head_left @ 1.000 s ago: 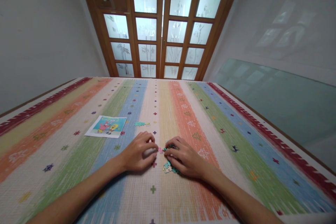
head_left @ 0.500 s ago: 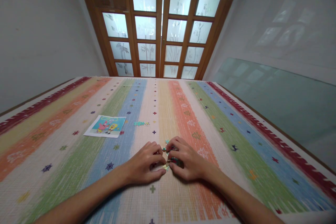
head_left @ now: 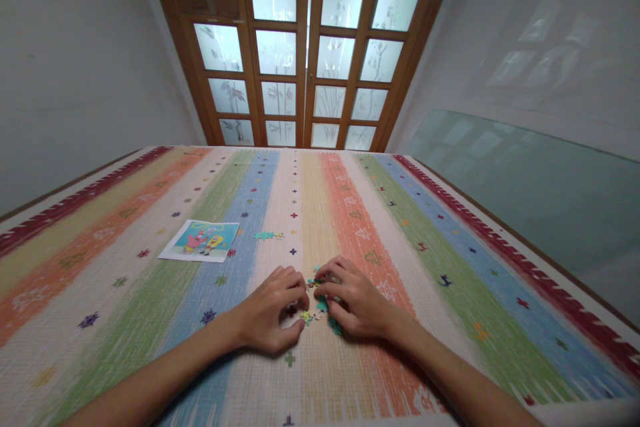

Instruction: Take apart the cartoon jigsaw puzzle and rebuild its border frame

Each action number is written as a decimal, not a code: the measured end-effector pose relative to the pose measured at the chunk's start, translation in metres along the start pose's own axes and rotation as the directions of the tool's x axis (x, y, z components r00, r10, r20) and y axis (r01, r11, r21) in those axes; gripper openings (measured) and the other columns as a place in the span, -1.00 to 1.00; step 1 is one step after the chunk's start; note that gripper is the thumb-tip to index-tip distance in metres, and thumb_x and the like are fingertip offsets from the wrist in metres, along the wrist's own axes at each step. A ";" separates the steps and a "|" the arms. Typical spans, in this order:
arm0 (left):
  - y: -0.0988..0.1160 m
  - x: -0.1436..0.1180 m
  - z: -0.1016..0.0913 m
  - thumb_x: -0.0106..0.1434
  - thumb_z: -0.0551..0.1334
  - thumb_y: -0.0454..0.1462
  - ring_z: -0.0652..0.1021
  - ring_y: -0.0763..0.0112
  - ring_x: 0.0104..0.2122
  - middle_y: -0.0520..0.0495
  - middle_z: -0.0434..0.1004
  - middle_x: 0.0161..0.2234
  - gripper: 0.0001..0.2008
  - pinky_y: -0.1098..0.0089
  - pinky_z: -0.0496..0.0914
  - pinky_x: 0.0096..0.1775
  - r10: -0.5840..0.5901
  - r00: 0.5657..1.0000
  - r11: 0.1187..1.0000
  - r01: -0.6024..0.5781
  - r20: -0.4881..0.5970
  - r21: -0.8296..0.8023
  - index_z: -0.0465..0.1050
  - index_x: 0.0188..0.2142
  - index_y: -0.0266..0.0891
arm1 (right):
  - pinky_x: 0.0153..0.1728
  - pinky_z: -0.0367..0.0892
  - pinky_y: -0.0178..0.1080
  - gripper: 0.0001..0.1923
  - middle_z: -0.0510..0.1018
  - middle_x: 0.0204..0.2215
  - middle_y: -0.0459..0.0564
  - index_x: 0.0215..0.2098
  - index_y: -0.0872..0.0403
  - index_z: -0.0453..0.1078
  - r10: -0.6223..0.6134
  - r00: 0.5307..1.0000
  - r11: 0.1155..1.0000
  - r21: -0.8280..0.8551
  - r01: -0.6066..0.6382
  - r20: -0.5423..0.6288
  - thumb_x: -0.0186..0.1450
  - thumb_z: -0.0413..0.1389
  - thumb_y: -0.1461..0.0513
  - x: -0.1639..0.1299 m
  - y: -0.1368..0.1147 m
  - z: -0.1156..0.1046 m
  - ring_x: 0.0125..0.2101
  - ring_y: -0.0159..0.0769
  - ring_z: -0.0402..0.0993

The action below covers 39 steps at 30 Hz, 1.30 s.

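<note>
Fingers of both hands curled over puzzle pieces (head_left: 314, 312), left hand (head_left: 273, 310) now nearer, right hand (head_left: 353, 303) unmoved

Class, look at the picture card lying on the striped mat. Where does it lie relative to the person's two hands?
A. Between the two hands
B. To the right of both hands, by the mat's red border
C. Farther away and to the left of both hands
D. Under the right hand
C. The picture card lies flat on the mat, beyond and left of the left hand and right hand, which meet over the puzzle pieces.
</note>
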<state>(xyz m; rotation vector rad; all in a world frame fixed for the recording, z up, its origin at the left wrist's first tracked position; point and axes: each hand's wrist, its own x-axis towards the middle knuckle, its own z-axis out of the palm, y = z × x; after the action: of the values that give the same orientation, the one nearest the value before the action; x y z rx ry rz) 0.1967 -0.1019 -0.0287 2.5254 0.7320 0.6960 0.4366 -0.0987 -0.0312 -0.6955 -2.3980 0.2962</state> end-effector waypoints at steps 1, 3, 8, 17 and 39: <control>0.000 0.000 -0.001 0.11 0.21 -0.37 0.41 0.25 -0.26 -0.05 0.44 -0.31 -0.87 0.19 0.26 -0.16 0.000 1.000 1.000 0.000 0.002 0.000 0.38 -0.31 -0.19 | -0.06 0.38 0.00 -0.75 0.54 -0.13 0.10 -0.19 0.06 0.52 -0.006 1.000 1.000 0.013 0.006 0.007 0.26 0.06 0.38 0.000 -0.001 0.000 -0.10 -0.11 0.37; 0.000 0.000 -0.002 0.10 0.21 -0.37 0.41 0.24 -0.27 -0.04 0.45 -0.32 -0.87 0.19 0.27 -0.16 0.002 1.000 1.000 -0.002 0.004 0.006 0.37 -0.31 -0.19 | -0.06 0.37 0.00 -0.83 0.54 -0.13 0.09 -0.21 0.06 0.51 -0.016 1.000 0.999 0.034 0.015 0.015 0.27 0.11 0.33 0.001 -0.003 -0.001 -0.10 -0.11 0.38; -0.001 0.000 -0.003 0.08 0.22 -0.36 0.40 0.24 -0.27 -0.03 0.44 -0.35 -0.88 0.19 0.27 -0.18 0.018 1.000 0.999 -0.018 0.011 0.038 0.35 -0.34 -0.18 | -0.03 0.36 0.00 -0.92 0.55 -0.12 0.08 -0.29 0.05 0.49 -0.026 0.999 0.999 0.048 0.024 0.047 0.26 0.22 0.21 0.001 -0.006 0.000 -0.08 -0.11 0.38; -0.002 0.002 0.001 0.28 0.25 -0.27 0.44 0.23 -0.22 -0.07 0.50 -0.29 -0.96 0.21 0.29 -0.15 0.004 1.000 0.997 -0.002 -0.028 0.074 0.45 -0.26 -0.18 | -0.05 0.37 -0.07 -0.87 0.56 -0.19 0.06 -0.29 0.06 0.47 -0.024 0.999 0.998 0.063 0.022 0.026 0.37 0.08 0.32 0.002 -0.006 0.002 -0.13 -0.17 0.39; -0.066 -0.003 -0.024 0.35 0.22 -0.24 0.44 0.18 -0.29 -0.06 0.49 -0.39 -0.81 0.15 0.35 -0.15 -0.238 0.899 0.863 0.369 -0.368 0.346 0.39 -0.42 -0.19 | -0.05 0.36 -0.05 -0.82 0.56 -0.17 0.10 -0.14 0.10 0.50 0.017 1.000 1.000 0.012 -0.017 0.012 0.47 0.04 0.26 0.004 -0.006 0.001 -0.11 -0.15 0.41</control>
<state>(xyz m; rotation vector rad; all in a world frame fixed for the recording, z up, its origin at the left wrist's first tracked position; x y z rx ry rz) 0.1564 -0.0468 -0.0442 2.5819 1.5012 0.9178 0.4311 -0.1015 -0.0277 -0.7109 -2.4003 0.3221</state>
